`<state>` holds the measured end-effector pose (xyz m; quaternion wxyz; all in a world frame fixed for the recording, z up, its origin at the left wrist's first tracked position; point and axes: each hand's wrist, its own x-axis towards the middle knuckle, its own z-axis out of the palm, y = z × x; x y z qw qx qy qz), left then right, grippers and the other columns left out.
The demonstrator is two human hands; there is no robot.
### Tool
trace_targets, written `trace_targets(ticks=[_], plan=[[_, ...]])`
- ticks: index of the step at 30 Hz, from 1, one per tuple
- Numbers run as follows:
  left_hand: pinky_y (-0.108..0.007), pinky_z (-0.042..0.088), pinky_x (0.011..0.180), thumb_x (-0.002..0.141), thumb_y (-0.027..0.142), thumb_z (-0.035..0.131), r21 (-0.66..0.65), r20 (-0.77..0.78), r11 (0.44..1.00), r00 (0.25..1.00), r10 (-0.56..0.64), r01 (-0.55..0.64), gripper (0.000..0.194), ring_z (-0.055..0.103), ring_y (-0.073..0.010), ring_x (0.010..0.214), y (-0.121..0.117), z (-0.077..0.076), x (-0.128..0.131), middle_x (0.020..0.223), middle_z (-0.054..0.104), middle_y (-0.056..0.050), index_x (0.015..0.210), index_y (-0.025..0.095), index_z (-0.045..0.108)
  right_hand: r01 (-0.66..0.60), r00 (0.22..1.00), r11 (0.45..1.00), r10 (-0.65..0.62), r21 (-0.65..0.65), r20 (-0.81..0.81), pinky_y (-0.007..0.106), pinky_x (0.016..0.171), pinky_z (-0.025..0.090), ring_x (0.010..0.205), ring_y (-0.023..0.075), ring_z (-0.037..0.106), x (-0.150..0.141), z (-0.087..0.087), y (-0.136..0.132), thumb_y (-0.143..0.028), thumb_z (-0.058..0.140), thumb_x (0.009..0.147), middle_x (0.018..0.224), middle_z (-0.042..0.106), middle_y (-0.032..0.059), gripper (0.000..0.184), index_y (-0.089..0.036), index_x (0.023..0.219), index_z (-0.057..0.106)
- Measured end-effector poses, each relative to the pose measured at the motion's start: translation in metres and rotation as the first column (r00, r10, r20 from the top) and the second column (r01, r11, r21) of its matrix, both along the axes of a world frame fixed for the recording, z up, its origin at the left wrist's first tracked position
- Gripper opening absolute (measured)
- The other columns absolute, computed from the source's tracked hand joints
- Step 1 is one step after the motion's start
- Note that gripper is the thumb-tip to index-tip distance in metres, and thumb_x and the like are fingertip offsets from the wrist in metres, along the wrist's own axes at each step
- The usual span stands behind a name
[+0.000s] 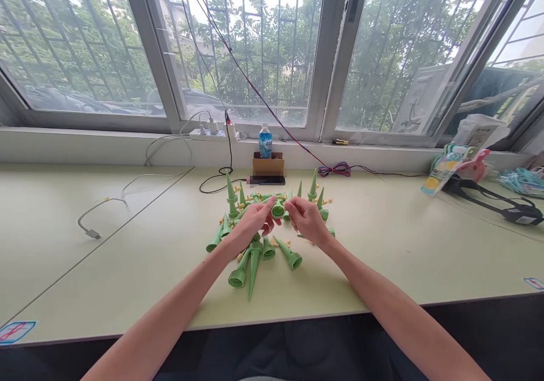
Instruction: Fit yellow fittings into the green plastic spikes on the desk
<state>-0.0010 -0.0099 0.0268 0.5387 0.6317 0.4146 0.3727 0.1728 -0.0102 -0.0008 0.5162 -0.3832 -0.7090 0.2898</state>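
Observation:
My left hand [260, 217] is closed around a green plastic watering spike [277, 210], its round threaded opening facing me. Close by its right side, my right hand [306, 217] has thumb and fingers pinched together; whatever is between them is too small to make out. Around both hands lie several more green spikes, such as a loose spike [290, 254] in front and another spike [254, 265] pointing toward me. Behind the hands, an upright spike [231, 195] stands with its tip up. Small yellow valve pieces [280, 243] are scattered among them.
A phone [268, 181] lies before a cardboard box [267, 164], near a blue-labelled bottle [266, 143]. A white cable [91, 233] is on the left and coiled wires [335, 169] are at the back. A black strap [480, 199] and bagged items [450, 168] lie at right.

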Motion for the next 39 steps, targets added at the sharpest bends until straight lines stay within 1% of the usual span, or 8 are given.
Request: trace_targets(ticks=[4, 10, 17, 19, 23, 25, 33, 39], plan=[[-0.022, 0.031, 0.045, 0.087, 0.061, 0.052, 0.022, 0.020, 0.999, 0.999, -0.036, 0.036, 0.050, 0.042, -0.0074, 0.044, 0.002, -0.003, -0.001, 0.063, 0.062, -0.005, 0.066, 0.016, 0.050, -0.026, 0.999, 1.000, 0.026, -0.015, -0.038, 0.022, 0.044, 0.031, 0.044, 0.0086, 0.038, 0.000, -0.001, 0.000, -0.054, 0.048, 0.093, 0.051, 0.044, -0.0055, 0.038, -0.020, 0.079, 0.052], [-0.021, 0.030, 0.044, 0.085, 0.056, 0.058, 0.089, 0.055, 0.996, 0.998, -0.023, 0.018, 0.045, 0.042, -0.0089, 0.046, 0.002, -0.004, -0.002, 0.049, 0.043, 0.004, 0.065, 0.018, 0.044, -0.041, 0.999, 0.999, 0.041, -0.021, -0.036, 0.022, 0.044, 0.029, 0.042, 0.0082, 0.036, -0.001, 0.002, -0.001, -0.054, 0.048, 0.093, 0.050, 0.043, -0.0069, 0.036, -0.020, 0.083, 0.051], [-0.021, 0.031, 0.044, 0.079, 0.045, 0.069, 0.267, -0.051, 0.964, 0.999, 0.005, 0.009, 0.033, 0.040, -0.0061, 0.046, -0.002, -0.003, -0.002, 0.062, 0.052, 0.003, 0.072, 0.018, 0.052, 0.053, 0.997, 0.999, -0.053, 0.005, 0.047, 0.024, 0.046, 0.027, 0.044, 0.0090, 0.033, -0.001, -0.001, 0.002, -0.055, 0.046, 0.093, 0.047, 0.038, -0.0061, 0.042, -0.021, 0.068, 0.044], [-0.021, 0.033, 0.044, 0.079, 0.044, 0.070, 0.350, -0.096, 0.937, 0.995, 0.039, -0.003, 0.031, 0.041, -0.0063, 0.049, -0.002, -0.003, -0.001, 0.067, 0.053, 0.002, 0.073, 0.017, 0.056, 0.085, 0.994, 0.996, -0.086, 0.023, 0.064, 0.024, 0.046, 0.025, 0.045, 0.0092, 0.032, -0.001, -0.002, 0.003, -0.052, 0.045, 0.093, 0.048, 0.036, -0.0055, 0.044, -0.021, 0.064, 0.039], [-0.023, 0.045, 0.053, 0.081, 0.044, 0.068, 0.564, -0.157, 0.826, 0.978, 0.134, -0.023, 0.027, 0.048, -0.0096, 0.059, 0.000, -0.008, 0.001, 0.078, 0.057, -0.002, 0.077, 0.017, 0.064, 0.136, 0.985, 0.989, -0.142, 0.064, 0.100, 0.025, 0.048, 0.024, 0.048, 0.0094, 0.030, -0.001, -0.001, 0.004, -0.047, 0.045, 0.093, 0.049, 0.033, -0.0048, 0.046, -0.020, 0.058, 0.034], [-0.023, 0.047, 0.054, 0.082, 0.044, 0.066, 0.620, -0.178, 0.784, 0.970, 0.167, -0.021, 0.026, 0.050, -0.0102, 0.061, 0.002, -0.011, 0.001, 0.080, 0.058, -0.003, 0.078, 0.018, 0.066, 0.159, 0.979, 0.984, -0.168, 0.080, 0.117, 0.026, 0.049, 0.023, 0.049, 0.0096, 0.029, -0.001, -0.001, 0.004, -0.046, 0.045, 0.093, 0.050, 0.031, -0.0047, 0.046, -0.020, 0.057, 0.034], [-0.021, 0.046, 0.053, 0.085, 0.038, 0.066, 0.733, -0.198, 0.680, 0.958, 0.208, 0.004, 0.019, 0.048, -0.0070, 0.056, 0.005, -0.018, 0.000, 0.083, 0.059, -0.001, 0.082, 0.020, 0.067, 0.186, 0.967, 0.979, -0.198, 0.085, 0.162, 0.027, 0.050, 0.022, 0.049, 0.0098, 0.029, -0.002, -0.001, 0.004, -0.043, 0.044, 0.092, 0.049, 0.032, -0.0043, 0.046, -0.019, 0.054, 0.036], [-0.021, 0.044, 0.052, 0.086, 0.037, 0.064, 0.758, -0.206, 0.652, 0.954, 0.219, 0.015, 0.018, 0.046, -0.0062, 0.054, 0.006, -0.020, 0.001, 0.087, 0.058, -0.002, 0.083, 0.019, 0.066, 0.202, 0.963, 0.977, -0.211, 0.069, 0.171, 0.027, 0.050, 0.023, 0.048, 0.0099, 0.030, -0.003, 0.001, 0.004, -0.042, 0.043, 0.092, 0.048, 0.034, -0.0037, 0.046, -0.019, 0.052, 0.036]])
